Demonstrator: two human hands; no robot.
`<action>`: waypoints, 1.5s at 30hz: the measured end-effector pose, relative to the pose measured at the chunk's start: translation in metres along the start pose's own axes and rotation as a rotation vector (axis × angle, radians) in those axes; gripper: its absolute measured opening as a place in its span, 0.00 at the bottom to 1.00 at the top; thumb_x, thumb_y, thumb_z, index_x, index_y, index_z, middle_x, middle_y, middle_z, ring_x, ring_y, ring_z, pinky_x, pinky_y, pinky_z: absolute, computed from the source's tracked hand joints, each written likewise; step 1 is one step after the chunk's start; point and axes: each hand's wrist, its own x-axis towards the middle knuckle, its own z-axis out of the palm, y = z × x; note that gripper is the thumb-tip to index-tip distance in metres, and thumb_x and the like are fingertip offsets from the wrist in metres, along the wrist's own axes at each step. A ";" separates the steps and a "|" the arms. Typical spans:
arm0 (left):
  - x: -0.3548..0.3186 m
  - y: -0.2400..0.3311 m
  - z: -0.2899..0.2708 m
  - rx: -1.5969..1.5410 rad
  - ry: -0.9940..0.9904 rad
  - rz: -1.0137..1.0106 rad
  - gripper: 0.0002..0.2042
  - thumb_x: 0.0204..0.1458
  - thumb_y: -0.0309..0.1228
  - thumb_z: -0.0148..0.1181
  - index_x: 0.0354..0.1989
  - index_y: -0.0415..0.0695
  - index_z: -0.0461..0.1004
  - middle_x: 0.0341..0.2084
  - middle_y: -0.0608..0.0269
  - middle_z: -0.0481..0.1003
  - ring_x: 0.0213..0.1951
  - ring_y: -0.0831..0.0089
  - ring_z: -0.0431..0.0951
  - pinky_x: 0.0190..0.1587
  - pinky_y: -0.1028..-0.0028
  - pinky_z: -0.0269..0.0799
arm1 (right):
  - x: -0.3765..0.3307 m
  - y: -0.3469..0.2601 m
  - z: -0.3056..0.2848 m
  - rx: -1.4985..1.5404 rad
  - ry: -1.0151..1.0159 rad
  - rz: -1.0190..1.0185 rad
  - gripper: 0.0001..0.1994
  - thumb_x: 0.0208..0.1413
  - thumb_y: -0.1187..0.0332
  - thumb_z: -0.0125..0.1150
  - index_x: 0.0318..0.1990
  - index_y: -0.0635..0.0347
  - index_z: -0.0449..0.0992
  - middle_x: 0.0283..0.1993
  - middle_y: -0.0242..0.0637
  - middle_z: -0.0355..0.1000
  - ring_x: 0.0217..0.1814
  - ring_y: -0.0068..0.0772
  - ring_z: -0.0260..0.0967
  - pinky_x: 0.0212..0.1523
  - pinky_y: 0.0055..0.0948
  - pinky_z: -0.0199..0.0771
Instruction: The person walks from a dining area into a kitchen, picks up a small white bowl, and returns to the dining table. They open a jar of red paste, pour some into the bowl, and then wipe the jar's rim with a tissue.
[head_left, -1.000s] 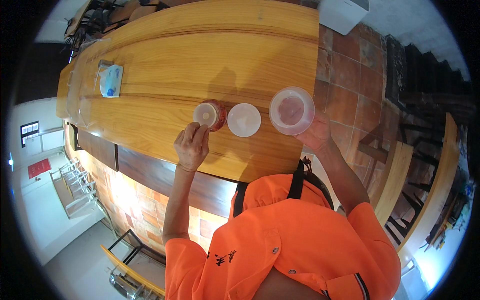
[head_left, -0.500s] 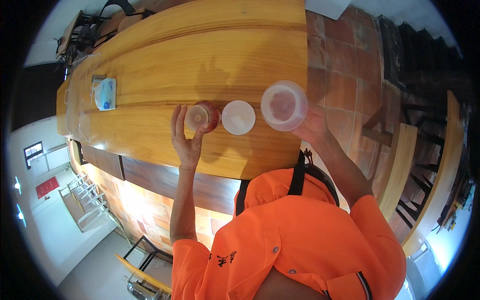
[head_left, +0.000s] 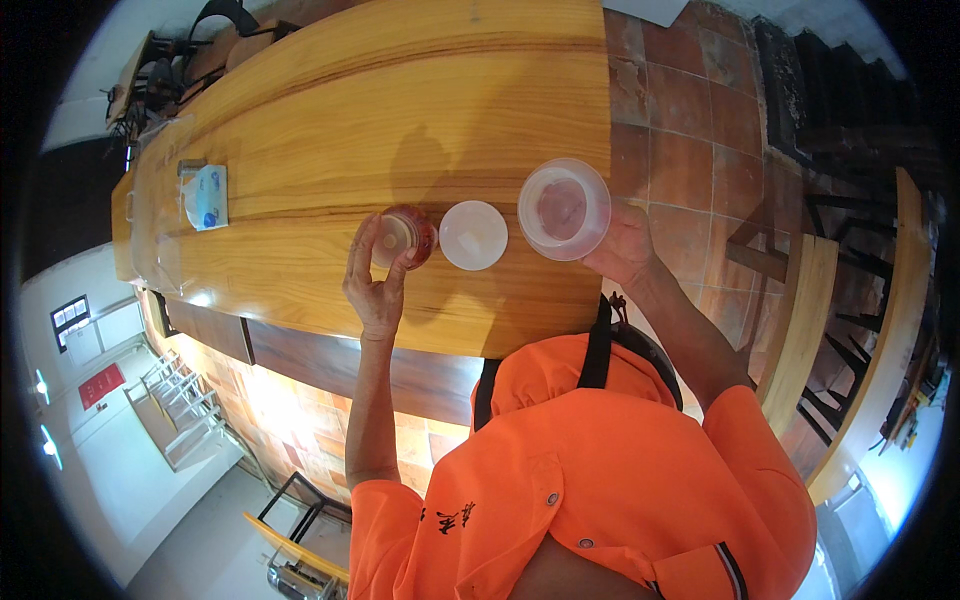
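My left hand (head_left: pixel 376 290) is closed round a small round jar (head_left: pixel 418 228) with a reddish body and a pale circular top, its thumb and fingers on opposite sides. My right hand (head_left: pixel 622 248) grips a translucent round plastic tub (head_left: pixel 600 212) by its right side, over the table's right end. The tub's inside looks whitish, and I cannot make out any contents. Between the two lies a flat, whitish round lid (head_left: pixel 473 236) on the wooden table, close beside the jar.
A blue and white tissue pack (head_left: pixel 209 198) stands toward the table's left end, with a small can (head_left: pixel 190 167) behind it. The long wooden table (head_left: pixel 430 90) ends at my right, where a tiled floor (head_left: pixel 685 170) shows. A wooden bench (head_left: pixel 800 320) stands farther right.
The fingers of my left hand have closed in on the jar. My right hand keeps hold of the tub, which is now tilted slightly differently.
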 end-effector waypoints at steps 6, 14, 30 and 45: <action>-0.001 0.001 0.000 -0.029 0.001 -0.074 0.29 0.43 0.37 0.71 0.54 0.40 0.69 0.50 0.53 0.74 0.50 0.61 0.75 0.51 0.67 0.71 | 0.009 0.006 0.005 -0.035 -0.010 0.020 0.25 0.57 0.60 0.54 0.59 0.64 0.63 0.60 0.42 0.65 0.62 0.38 0.63 0.61 0.42 0.63; -0.007 -0.008 0.006 -0.116 0.064 -0.054 0.35 0.40 0.37 0.73 0.58 0.39 0.65 0.53 0.52 0.70 0.54 0.60 0.72 0.53 0.66 0.69 | 0.035 0.008 0.048 -0.442 -0.039 0.052 0.26 0.54 0.66 0.60 0.60 0.66 0.64 0.56 0.40 0.68 0.56 0.33 0.67 0.55 0.33 0.68; -0.056 -0.036 0.042 -0.530 0.243 -0.246 0.58 0.24 0.33 0.81 0.66 0.38 0.46 0.61 0.49 0.57 0.64 0.58 0.57 0.66 0.64 0.52 | 0.144 0.066 0.152 -2.227 -0.697 -0.169 0.31 0.40 0.66 0.67 0.56 0.55 0.68 0.51 0.43 0.67 0.52 0.48 0.67 0.49 0.38 0.70; -0.049 -0.055 0.063 -0.465 0.379 -0.161 0.52 0.28 0.49 0.76 0.64 0.44 0.54 0.62 0.46 0.56 0.64 0.47 0.55 0.63 0.56 0.55 | 0.173 0.109 0.158 -2.576 -1.016 -0.002 0.30 0.40 0.66 0.67 0.55 0.60 0.67 0.54 0.44 0.65 0.56 0.48 0.64 0.52 0.40 0.68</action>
